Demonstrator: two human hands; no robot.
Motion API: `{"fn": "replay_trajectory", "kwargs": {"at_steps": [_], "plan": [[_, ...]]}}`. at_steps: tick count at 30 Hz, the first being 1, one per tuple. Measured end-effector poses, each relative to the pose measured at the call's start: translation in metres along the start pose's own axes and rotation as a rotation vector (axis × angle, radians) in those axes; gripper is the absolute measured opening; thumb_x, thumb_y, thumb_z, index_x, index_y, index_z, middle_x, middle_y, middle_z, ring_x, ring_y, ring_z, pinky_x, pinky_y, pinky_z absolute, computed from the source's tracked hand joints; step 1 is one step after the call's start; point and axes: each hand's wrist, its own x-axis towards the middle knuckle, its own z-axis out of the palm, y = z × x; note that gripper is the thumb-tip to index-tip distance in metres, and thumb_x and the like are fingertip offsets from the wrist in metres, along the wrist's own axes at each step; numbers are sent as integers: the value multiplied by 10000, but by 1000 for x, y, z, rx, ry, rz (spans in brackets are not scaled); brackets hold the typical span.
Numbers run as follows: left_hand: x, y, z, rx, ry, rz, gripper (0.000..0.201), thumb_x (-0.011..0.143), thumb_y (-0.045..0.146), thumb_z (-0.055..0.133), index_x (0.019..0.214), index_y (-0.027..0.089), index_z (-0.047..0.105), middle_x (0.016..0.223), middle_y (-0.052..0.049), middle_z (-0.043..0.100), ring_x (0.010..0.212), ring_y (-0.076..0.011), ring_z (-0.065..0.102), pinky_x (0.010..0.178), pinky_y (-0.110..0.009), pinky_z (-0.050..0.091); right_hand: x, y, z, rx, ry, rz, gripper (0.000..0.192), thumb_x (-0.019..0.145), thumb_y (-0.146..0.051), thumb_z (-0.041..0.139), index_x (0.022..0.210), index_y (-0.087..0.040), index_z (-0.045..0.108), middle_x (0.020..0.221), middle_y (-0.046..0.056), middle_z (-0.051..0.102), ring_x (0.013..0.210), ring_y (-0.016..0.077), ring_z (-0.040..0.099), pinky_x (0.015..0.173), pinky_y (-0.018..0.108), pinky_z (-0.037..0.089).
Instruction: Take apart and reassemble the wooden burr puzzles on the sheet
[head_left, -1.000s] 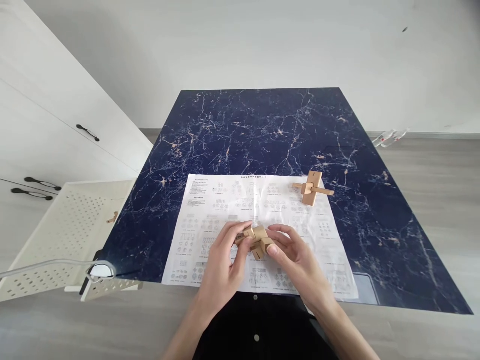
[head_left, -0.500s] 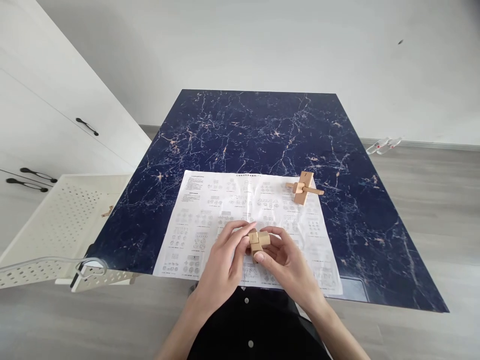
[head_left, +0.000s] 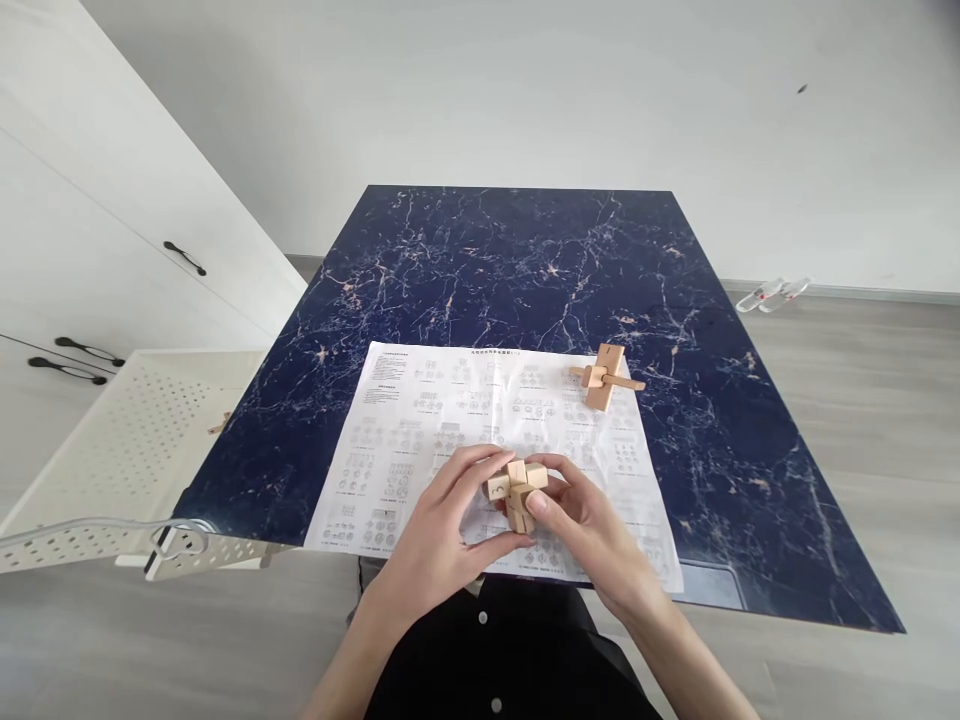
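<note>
A wooden burr puzzle (head_left: 517,492) of interlocking light blocks is held between both hands, just above a printed instruction sheet (head_left: 420,440). My left hand (head_left: 450,515) curves round its left side, with the index fingertip at the top and the thumb stretched below. My right hand (head_left: 574,510) grips it from the right, thumb pressed on the front block and fingers behind. A numeral is visible on the left block. Near the sheet's upper right corner lies a second wooden puzzle (head_left: 606,376), a flat block crossed by a thin stick.
The dark blue marbled table (head_left: 480,265) carries the sheet near its front edge. White perforated shelving (head_left: 135,430) and a cable (head_left: 97,522) are at the left, beside white cabinets (head_left: 112,200). Clear slippers (head_left: 774,294) lie on the floor at right.
The burr puzzle has been turned, so more block ends and a numeral now face me. My left thumb has moved from its upper side down to below it.
</note>
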Motion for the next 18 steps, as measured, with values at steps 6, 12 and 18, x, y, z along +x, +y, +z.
{"fn": "replay_trajectory", "kwargs": {"at_steps": [6,12,18], "plan": [[1,-8,-1,-53,17,-2,698,891,359,874,1499,439,540,1499,-15,590,1406,-282,576,1192,-435,504,-4,-4,0,-175,-27,-54,490,1017,-607,651,1341,-258,535,1153,84,765,1047,247,747,930,379,591],[7,-14,-1,-211,43,-20,699,816,379,935,1436,408,615,1426,-30,630,1339,-302,608,1128,-447,543,-4,-6,-9,-445,-69,-149,353,1141,-515,411,1359,-268,538,1088,54,748,940,218,723,870,356,568],[8,-18,0,-258,-3,-34,692,801,369,945,1418,383,633,1358,-46,650,1250,-298,639,1033,-429,583,2,-2,-16,-704,-39,-284,343,1140,-474,424,990,-234,617,983,50,661,786,184,602,704,309,466]]}}
